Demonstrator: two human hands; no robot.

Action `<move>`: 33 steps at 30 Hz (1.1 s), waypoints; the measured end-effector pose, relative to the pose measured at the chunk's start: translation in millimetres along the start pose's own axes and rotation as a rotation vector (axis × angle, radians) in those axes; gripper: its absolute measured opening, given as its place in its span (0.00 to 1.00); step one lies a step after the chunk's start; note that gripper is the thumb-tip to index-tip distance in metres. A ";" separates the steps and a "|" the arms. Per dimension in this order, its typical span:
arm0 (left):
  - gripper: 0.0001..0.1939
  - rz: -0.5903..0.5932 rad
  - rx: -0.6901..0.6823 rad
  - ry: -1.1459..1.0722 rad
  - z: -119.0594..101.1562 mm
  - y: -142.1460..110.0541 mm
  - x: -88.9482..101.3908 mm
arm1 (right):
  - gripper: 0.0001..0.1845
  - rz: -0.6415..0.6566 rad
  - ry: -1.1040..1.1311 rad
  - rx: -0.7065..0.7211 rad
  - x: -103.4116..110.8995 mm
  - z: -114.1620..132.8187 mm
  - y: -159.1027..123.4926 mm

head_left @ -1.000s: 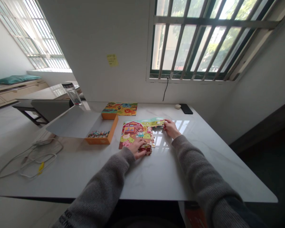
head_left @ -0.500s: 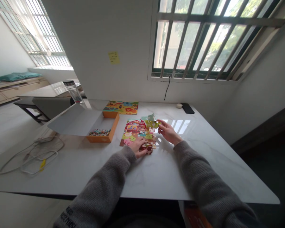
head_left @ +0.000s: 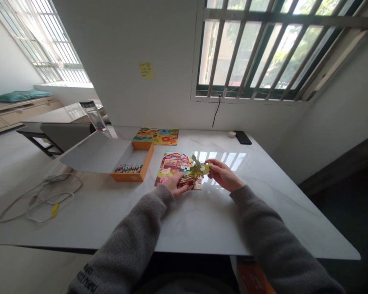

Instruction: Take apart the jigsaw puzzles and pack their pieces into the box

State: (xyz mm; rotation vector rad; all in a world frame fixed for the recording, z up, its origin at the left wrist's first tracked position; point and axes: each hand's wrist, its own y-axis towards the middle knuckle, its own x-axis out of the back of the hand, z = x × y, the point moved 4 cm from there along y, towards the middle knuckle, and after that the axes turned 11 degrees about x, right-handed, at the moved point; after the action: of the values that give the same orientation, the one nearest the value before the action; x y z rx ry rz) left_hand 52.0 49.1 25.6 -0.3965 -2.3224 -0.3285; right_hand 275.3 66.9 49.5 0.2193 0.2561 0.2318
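Green jigsaw piece (head_left: 198, 170), roughly crosswise

The writing on the yellow sticky note (head_left: 146, 70) at upper centre was too small to read, as were the tiny items (head_left: 124, 168) in the orange box (head_left: 131, 176). The left hand (head_left: 174, 183) and right hand (head_left: 223, 175) hid part of the jigsaw puzzle (head_left: 171, 167), and the lower edge cut off the lettering on the left sleeve (head_left: 86, 277).

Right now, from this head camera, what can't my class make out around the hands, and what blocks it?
Head view only:
- Lower edge of the colourful farm jigsaw puzzle: hidden by the left hand.
- Green-yellow jigsaw piece: partly hidden by the right hand.
- Contents of the orange cardboard box: too small to identify.
- Yellow sticky note: writing too small to read.
- Grey left sleeve: lettering cut off by the bottom edge.
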 end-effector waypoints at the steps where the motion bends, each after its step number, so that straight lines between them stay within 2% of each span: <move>1: 0.14 -0.011 0.030 -0.026 1.4 0.1 1.4 | 0.18 -0.010 -0.017 -0.006 3.0 0.6 -2.5; 4: 0.16 -0.024 0.091 -0.115 4.2 0.4 3.5 | 0.23 -0.084 -0.167 0.010 21.5 -1.8 -5.8; 7: 0.17 -0.020 0.115 -0.164 5.7 0.8 2.9 | 0.23 -0.191 -0.466 0.099 45.3 -5.3 -4.9; 9: 0.17 -0.009 0.116 -0.194 7.0 1.2 1.1 | 0.23 -0.206 -0.606 0.166 53.4 -6.6 -4.3; 16: 0.20 0.028 0.127 -0.328 14.5 3.3 -5.2 | 0.20 -0.090 -0.615 0.236 40.5 -5.4 -5.3; 20: 0.19 -0.010 0.169 -0.272 13.4 2.6 -2.5 | 0.16 -0.063 -0.886 0.248 50.4 -9.6 -0.9; 23: 0.17 -0.010 0.175 -0.243 8.7 1.7 -0.5 | 0.17 -0.055 -1.094 0.193 62.7 -15.5 1.2; 25: 0.15 -0.015 0.159 -0.206 4.9 1.1 0.8 | 0.18 -0.053 -1.196 0.212 63.3 -16.1 -0.3; 28: 0.13 -0.012 0.145 -0.162 1.9 0.2 1.1 | 0.24 0.024 -1.276 0.318 48.6 -16.1 -4.1; 30: 0.13 -0.004 0.150 -0.153 2.5 0.0 0.0 | 0.27 0.110 -1.276 0.341 35.9 -19.8 -3.9; 33: 0.14 -0.009 0.142 -0.138 5.0 0.4 -1.6 | 0.13 0.090 -1.215 0.302 27.9 -24.6 3.8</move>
State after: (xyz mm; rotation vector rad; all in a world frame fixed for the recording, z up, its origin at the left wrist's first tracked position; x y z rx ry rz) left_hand 50.0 50.8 21.1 -0.3483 -2.4648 -0.1435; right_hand 294.1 82.1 21.0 0.6278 -0.9330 0.1151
